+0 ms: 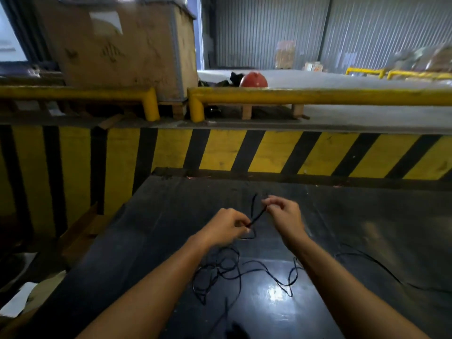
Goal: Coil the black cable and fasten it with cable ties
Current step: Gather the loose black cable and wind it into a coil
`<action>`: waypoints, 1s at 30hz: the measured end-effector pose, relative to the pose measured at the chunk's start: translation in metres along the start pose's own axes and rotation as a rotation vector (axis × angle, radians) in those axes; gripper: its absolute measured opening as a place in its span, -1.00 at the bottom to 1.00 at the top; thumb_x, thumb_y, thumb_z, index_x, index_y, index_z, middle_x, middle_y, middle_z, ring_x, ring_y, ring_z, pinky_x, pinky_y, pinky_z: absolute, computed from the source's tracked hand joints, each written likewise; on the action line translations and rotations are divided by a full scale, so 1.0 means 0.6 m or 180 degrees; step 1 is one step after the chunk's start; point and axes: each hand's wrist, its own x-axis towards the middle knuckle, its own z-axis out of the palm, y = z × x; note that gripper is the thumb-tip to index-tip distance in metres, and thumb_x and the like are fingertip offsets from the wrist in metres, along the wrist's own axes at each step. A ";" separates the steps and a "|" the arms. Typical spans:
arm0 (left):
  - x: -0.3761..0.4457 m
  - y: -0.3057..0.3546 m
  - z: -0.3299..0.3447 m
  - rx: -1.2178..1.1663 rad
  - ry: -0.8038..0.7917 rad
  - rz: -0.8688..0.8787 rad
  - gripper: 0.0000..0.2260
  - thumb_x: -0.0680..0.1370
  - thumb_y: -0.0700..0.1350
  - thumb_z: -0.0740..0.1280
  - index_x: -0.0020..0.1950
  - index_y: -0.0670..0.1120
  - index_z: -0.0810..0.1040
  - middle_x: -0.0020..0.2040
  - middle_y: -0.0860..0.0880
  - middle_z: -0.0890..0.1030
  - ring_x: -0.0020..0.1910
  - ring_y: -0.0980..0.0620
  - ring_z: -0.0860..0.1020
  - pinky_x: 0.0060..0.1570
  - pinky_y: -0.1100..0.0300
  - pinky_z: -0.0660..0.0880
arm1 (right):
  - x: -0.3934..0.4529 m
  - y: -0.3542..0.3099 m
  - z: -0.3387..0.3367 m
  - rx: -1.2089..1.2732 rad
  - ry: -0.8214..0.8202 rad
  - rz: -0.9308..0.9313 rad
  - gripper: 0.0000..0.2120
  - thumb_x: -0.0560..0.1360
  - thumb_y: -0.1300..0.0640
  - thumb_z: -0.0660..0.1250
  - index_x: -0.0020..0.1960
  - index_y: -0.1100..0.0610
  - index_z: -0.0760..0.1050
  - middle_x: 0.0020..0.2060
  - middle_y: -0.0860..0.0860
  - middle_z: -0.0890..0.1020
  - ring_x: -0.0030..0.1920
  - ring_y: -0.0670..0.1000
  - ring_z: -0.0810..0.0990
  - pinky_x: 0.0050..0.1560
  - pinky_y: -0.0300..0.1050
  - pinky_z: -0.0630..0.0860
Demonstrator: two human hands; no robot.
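Both my forearms reach out over the dark, glossy bench (pixel 156 216). My left hand (pixel 226 225) is closed in a pinch, fingertips gripping the lower end of a short, straight stretch of the black cable (pixel 231 267). My right hand (pixel 285 214) is pinched shut on the upper end of that same stretch, a little farther away from me and slightly higher, so the piece runs on a slant between my two hands, lifted off the bench. A thin loop of the cable rises just behind it, between my hands, and another small loop hangs just below my left fingers.

The rest of the cable lies loose on the bench nearer to me, between and under my forearms: a tangle of overlapping loops on the left, then wavy strands running right across a bright patch of reflected light. One long strand carries on under my right forearm and sweeps away toward the right edge of the bench.

Beyond the bench stands a wall painted in yellow and black stripes (pixel 269 152), with a yellow guard rail (pixel 318 96) above it. A big cardboard box (pixel 117 45) sits behind the rail on the left, and a red round object (pixel 253 80) lies on the floor farther back.
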 end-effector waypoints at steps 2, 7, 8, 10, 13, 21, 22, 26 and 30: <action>-0.014 0.027 -0.010 -0.0171 0.0033 0.0091 -0.90 0.46 -0.10 0.41 -0.06 -0.05 0.67 -0.23 0.08 0.67 -0.31 0.29 0.57 -0.20 0.20 0.54 | 0.000 -0.064 -0.012 0.0416 -0.0126 -0.0092 -0.71 0.42 0.34 0.31 -0.30 0.00 0.65 -0.07 -0.01 0.68 0.00 -0.04 0.62 0.01 -0.13 0.55; -0.038 0.075 -0.058 -0.0339 0.0434 0.0384 -0.83 0.50 -0.06 0.36 0.04 -0.05 0.65 -0.15 0.12 0.65 -0.22 0.38 0.56 -0.16 0.36 0.51 | -0.036 -0.171 -0.047 0.0088 -0.0699 -0.0812 -0.77 0.43 0.31 0.36 -0.21 0.00 0.63 -0.18 -0.08 0.69 -0.11 -0.22 0.64 -0.16 -0.36 0.55; -0.042 0.081 -0.076 -0.0410 0.0630 0.0394 -0.81 0.50 -0.04 0.35 0.07 -0.04 0.64 -0.11 0.11 0.64 -0.15 0.33 0.58 -0.12 0.32 0.52 | -0.043 -0.185 -0.055 0.0072 -0.0769 -0.0863 -0.77 0.43 0.31 0.36 -0.20 -0.01 0.63 -0.17 -0.07 0.69 -0.11 -0.21 0.64 -0.15 -0.34 0.57; -0.049 0.092 -0.113 -0.0503 0.1207 0.0322 -0.71 0.50 -0.05 0.37 0.21 -0.04 0.54 0.07 0.05 0.61 0.01 0.16 0.58 -0.04 0.25 0.51 | -0.054 -0.208 -0.069 0.0041 -0.0892 -0.0915 -0.74 0.44 0.32 0.32 -0.22 -0.01 0.64 -0.19 -0.03 0.69 -0.13 -0.14 0.66 -0.14 -0.30 0.59; -0.051 0.119 -0.164 -0.0202 0.1715 0.0448 -0.30 0.41 -0.05 0.47 0.47 0.01 0.20 0.39 -0.03 0.38 0.23 0.06 0.42 0.14 0.10 0.45 | -0.068 -0.239 -0.080 -0.0179 -0.1113 -0.0873 -0.69 0.47 0.26 0.24 -0.32 0.03 0.65 -0.25 -0.01 0.68 -0.18 -0.05 0.64 -0.14 -0.21 0.58; -0.065 0.171 -0.206 0.0193 0.0422 0.0991 -0.63 0.56 -0.02 0.27 0.38 0.06 0.40 0.23 0.09 0.55 0.22 0.09 0.48 0.13 0.31 0.38 | -0.096 -0.284 -0.096 0.0211 -0.1923 -0.0936 -0.78 0.37 0.17 0.20 -0.36 0.06 0.58 -0.47 -0.07 0.57 -0.45 -0.12 0.44 -0.43 -0.28 0.35; -0.073 0.174 -0.208 -0.0039 0.0473 0.1068 -0.74 0.58 -0.06 0.24 0.25 0.00 0.54 0.09 0.14 0.61 0.10 0.14 0.53 0.05 0.37 0.40 | -0.096 -0.286 -0.101 0.0300 -0.1950 -0.0936 -0.80 0.36 0.17 0.21 -0.34 0.05 0.58 -0.45 -0.05 0.57 -0.46 -0.12 0.42 -0.44 -0.28 0.35; -0.106 0.183 -0.220 -0.0997 0.0467 0.0809 -0.70 0.55 0.01 0.26 -0.09 -0.20 0.64 -0.07 -0.07 0.70 -0.03 0.02 0.63 0.04 0.02 0.54 | -0.097 -0.289 -0.127 0.0276 -0.1724 -0.1131 -0.92 0.37 0.12 0.35 -0.18 -0.02 0.59 -0.30 -0.05 0.62 -0.43 -0.15 0.44 -0.45 -0.29 0.39; -0.142 0.204 -0.232 -0.2941 -0.0688 0.0643 -0.75 0.47 0.03 0.36 -0.23 -0.15 0.59 -0.07 -0.17 0.69 -0.04 -0.11 0.65 -0.03 0.01 0.59 | -0.098 -0.289 -0.137 0.0082 -0.1271 -0.1448 -0.90 0.46 0.06 0.36 -0.05 -0.12 0.58 -0.22 0.00 0.65 -0.38 -0.16 0.49 -0.37 -0.28 0.45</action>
